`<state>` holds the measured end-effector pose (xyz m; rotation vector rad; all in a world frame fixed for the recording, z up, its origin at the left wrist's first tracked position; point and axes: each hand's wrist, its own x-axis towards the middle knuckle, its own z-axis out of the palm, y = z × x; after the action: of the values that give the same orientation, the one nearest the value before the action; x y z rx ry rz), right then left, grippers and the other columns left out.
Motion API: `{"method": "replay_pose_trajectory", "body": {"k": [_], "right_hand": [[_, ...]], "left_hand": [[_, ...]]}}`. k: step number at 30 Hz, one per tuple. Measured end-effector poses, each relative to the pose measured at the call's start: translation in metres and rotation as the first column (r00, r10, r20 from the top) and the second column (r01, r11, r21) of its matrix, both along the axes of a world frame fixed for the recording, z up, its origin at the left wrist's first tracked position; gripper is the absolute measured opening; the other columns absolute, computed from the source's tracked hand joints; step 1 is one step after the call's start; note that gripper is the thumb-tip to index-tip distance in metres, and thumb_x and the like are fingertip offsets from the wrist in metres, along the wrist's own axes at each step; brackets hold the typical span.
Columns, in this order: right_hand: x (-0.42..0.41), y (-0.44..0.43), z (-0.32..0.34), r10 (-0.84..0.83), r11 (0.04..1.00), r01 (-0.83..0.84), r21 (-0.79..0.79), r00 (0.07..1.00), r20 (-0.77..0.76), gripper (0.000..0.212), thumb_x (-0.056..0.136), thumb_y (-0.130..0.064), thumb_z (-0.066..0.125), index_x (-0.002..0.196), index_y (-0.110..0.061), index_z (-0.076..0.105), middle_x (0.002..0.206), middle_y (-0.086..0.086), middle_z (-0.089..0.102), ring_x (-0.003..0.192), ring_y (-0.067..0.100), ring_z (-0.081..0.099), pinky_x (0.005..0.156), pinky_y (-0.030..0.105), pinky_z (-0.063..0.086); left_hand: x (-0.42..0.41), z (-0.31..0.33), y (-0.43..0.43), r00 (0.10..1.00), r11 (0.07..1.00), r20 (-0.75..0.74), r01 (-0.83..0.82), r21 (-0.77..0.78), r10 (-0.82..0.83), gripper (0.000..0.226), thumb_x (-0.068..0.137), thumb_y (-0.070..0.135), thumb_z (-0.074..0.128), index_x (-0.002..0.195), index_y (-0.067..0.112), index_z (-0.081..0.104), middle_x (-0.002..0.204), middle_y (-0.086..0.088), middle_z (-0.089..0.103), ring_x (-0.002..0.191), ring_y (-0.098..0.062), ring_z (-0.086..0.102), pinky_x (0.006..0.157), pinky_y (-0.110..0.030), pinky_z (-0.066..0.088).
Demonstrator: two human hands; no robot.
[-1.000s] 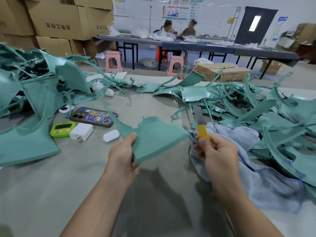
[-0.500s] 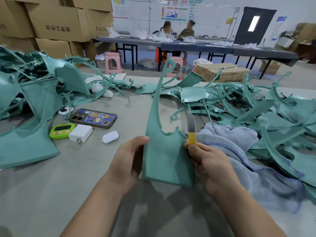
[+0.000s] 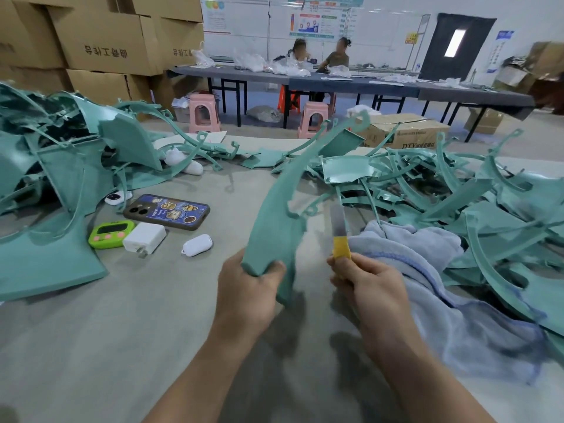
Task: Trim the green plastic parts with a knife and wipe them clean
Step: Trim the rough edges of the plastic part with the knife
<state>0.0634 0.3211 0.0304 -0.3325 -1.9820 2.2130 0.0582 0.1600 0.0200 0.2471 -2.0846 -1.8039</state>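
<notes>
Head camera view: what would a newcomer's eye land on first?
Front and centre, the left hand grips a long curved green part by its lower end, while the right hand holds a yellow-handled knife, blade up, beside it. Heaps of similar green parts sprawl along both sides of the table, a blue cloth at the right.

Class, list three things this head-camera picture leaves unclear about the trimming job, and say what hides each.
1. Head view: the handle of the knife below its yellow band, hidden inside the right hand.
2. Head view: the bottom corner of the green part, covered by the left hand.
3. Head view: the text on the wall posters, too small and blurred.
</notes>
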Motion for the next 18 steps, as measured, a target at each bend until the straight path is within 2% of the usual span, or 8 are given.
{"method": "replay_pose_trajectory", "body": {"k": [1,2,4,6,9,12,15,18], "right_hand": [[0.003,0.000,0.002,-0.002,0.992,0.017,0.126,0.994,-0.112,0.024,0.094,-0.013,0.069,0.079,-0.026,0.082,0.078,-0.004,0.077,0.072,0.008,0.064,0.069,0.017,0.050],[0.006,0.000,0.004,0.040,0.976,0.010,0.218,0.974,-0.222,0.020,0.094,-0.014,0.069,0.079,-0.022,0.080,0.074,-0.002,0.076,0.068,0.008,0.062,0.065,0.018,0.048],[0.014,-0.003,0.008,0.190,0.927,-0.049,0.372,0.916,-0.353,0.020,0.091,-0.026,0.067,0.075,-0.016,0.074,0.065,0.004,0.068,0.061,0.018,0.056,0.059,0.028,0.046],[0.022,-0.006,0.009,0.325,0.855,-0.100,0.510,0.868,-0.375,0.028,0.089,-0.037,0.063,0.069,-0.017,0.065,0.060,0.002,0.060,0.056,0.014,0.049,0.054,0.027,0.039],[0.025,-0.009,0.007,0.407,0.760,-0.123,0.639,0.856,-0.319,0.026,0.091,-0.036,0.062,0.073,-0.017,0.060,0.059,0.001,0.054,0.054,0.012,0.045,0.051,0.024,0.035],[0.019,-0.008,0.004,0.275,0.760,-0.016,0.650,0.914,-0.299,0.024,0.090,-0.034,0.063,0.075,-0.016,0.061,0.059,0.003,0.052,0.055,0.017,0.045,0.054,0.034,0.038],[0.005,0.008,0.005,0.001,0.758,0.200,0.621,0.952,-0.307,0.025,0.094,-0.026,0.065,0.071,-0.016,0.064,0.058,0.000,0.056,0.055,0.014,0.048,0.057,0.039,0.041],[-0.008,0.032,0.008,-0.246,0.703,0.372,0.606,0.927,-0.284,0.035,0.096,-0.025,0.062,0.066,-0.009,0.061,0.057,0.006,0.055,0.057,0.017,0.049,0.054,0.022,0.037]], "left_hand": [[0.000,0.000,-0.004,0.996,0.992,-0.074,-0.063,-0.108,0.055,0.016,0.082,0.007,0.072,0.078,0.021,0.067,0.060,0.010,0.063,0.051,-0.005,0.050,0.048,-0.017,0.040],[0.001,0.000,-0.009,0.985,0.975,-0.159,-0.096,-0.201,0.064,0.022,0.084,0.005,0.069,0.083,0.027,0.068,0.062,0.013,0.062,0.052,-0.006,0.050,0.047,-0.011,0.037],[0.005,-0.001,-0.016,0.965,0.922,-0.261,-0.137,-0.362,0.041,0.042,0.084,-0.002,0.065,0.110,0.030,0.074,0.086,0.017,0.073,0.078,-0.004,0.063,0.065,0.001,0.039],[0.006,-0.002,-0.018,0.961,0.864,-0.275,-0.154,-0.479,0.019,0.063,0.077,-0.011,0.064,0.129,0.025,0.069,0.113,0.009,0.075,0.103,-0.007,0.063,0.084,0.003,0.035],[0.007,-0.004,-0.017,0.958,0.836,-0.284,-0.123,-0.535,-0.040,0.069,0.074,-0.016,0.059,0.132,0.021,0.067,0.125,0.013,0.066,0.117,-0.008,0.060,0.100,0.001,0.031],[0.007,-0.003,-0.019,0.954,0.805,-0.284,-0.094,-0.586,-0.096,0.067,0.072,-0.016,0.061,0.128,0.020,0.069,0.124,0.016,0.064,0.119,-0.007,0.059,0.104,0.002,0.028],[0.006,-0.002,-0.020,0.958,0.816,-0.264,-0.065,-0.575,-0.110,0.067,0.070,-0.013,0.055,0.126,0.019,0.071,0.125,0.015,0.065,0.119,-0.001,0.058,0.104,0.001,0.028],[0.006,-0.001,-0.021,0.948,0.822,-0.292,-0.067,-0.565,-0.124,0.069,0.067,-0.011,0.050,0.126,0.018,0.072,0.125,0.019,0.061,0.118,0.008,0.051,0.105,0.001,0.026]]}}
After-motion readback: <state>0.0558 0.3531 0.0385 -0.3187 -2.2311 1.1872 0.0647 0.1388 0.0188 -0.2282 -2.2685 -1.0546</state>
